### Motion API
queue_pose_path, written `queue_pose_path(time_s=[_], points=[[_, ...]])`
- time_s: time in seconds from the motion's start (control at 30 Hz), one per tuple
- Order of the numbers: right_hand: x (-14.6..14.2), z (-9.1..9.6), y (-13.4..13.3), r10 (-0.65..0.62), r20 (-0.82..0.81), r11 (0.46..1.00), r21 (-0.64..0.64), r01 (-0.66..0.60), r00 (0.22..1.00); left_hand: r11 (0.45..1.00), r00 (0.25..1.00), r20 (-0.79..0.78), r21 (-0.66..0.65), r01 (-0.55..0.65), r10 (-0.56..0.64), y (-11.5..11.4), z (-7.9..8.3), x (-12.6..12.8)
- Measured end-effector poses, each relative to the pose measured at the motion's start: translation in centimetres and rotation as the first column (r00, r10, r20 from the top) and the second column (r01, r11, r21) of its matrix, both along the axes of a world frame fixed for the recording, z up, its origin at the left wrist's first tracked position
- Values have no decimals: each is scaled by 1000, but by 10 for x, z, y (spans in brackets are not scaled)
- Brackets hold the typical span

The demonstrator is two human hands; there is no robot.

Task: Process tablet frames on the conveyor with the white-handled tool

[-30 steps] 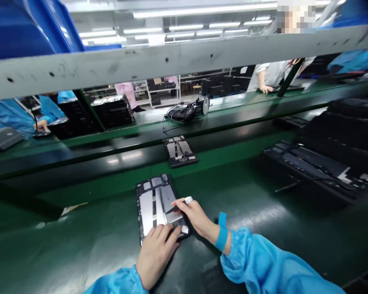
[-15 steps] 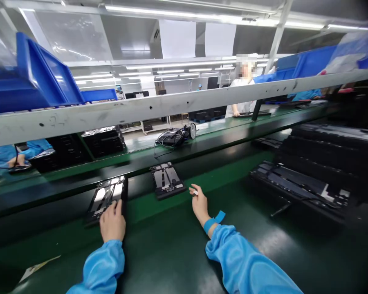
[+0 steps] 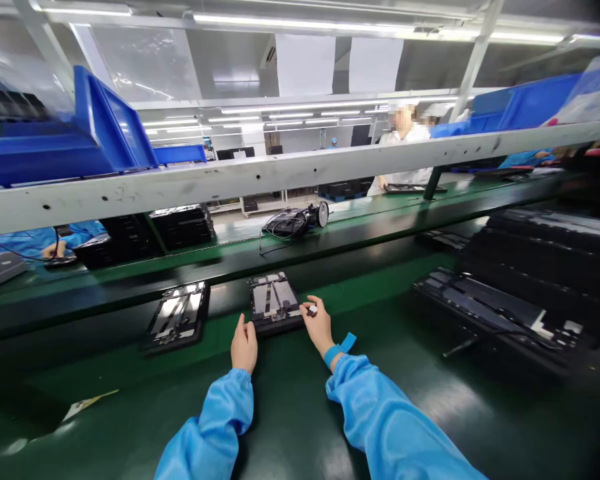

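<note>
A tablet (image 3: 276, 300) lies where the counter (image 3: 285, 413) meets a dark strip (image 3: 230, 293), between and just beyond a worker's hands, its long axis running away from them. The right hand (image 3: 317, 328) appears nearer, its fingertips at the tablet's right edge and its grip closed around a white-ended tool (image 3: 312, 311), while the left hand (image 3: 244, 343), grip open, is at the near left corner, contact unclear. Left of the tablet is a second tablet (image 3: 177, 317); a stack (image 3: 530, 263) rises well to its right, and a tangle of cables (image 3: 291, 225) sits beyond.
</note>
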State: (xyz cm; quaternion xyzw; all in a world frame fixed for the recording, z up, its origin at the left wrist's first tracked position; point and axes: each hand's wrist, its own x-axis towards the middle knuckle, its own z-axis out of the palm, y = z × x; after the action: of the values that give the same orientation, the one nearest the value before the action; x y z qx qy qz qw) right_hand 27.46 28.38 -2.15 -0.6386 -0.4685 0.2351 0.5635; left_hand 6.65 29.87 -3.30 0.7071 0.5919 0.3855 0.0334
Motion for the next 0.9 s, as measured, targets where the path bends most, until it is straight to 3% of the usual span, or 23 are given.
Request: queue_pose_path(time_s=[0.1, 0.2, 0.33, 0.47, 0.63, 0.77, 0.9], points=[[3, 0, -31, 121, -14, 993, 6, -121, 993, 994, 995, 43, -69, 88, -85, -36, 3, -10], [15, 2, -80, 295, -3, 955, -26, -295, 956, 971, 979, 59, -127, 202, -195, -85, 1, -23], [36, 1, -158, 564, 79, 825, -95, -557, 822, 905, 918, 93, -156, 395, -385, -158, -8, -49], [45, -8, -213, 539, 47, 831, -189, -523, 841, 857, 877, 102, -183, 481, -470, -213, -22, -67], [43, -6, -225, 490, -68, 833, -257, -490, 869, 863, 889, 157, -219, 455, -429, -231, -26, -64], [45, 4, -213, 536, -172, 774, -291, -562, 827, 847, 905, 245, -331, 416, -348, -224, -19, -55], [50, 5, -211, 585, -136, 744, -302, -596, 800, 808, 911, 244, -424, 409, -333, -226, -15, -54]])
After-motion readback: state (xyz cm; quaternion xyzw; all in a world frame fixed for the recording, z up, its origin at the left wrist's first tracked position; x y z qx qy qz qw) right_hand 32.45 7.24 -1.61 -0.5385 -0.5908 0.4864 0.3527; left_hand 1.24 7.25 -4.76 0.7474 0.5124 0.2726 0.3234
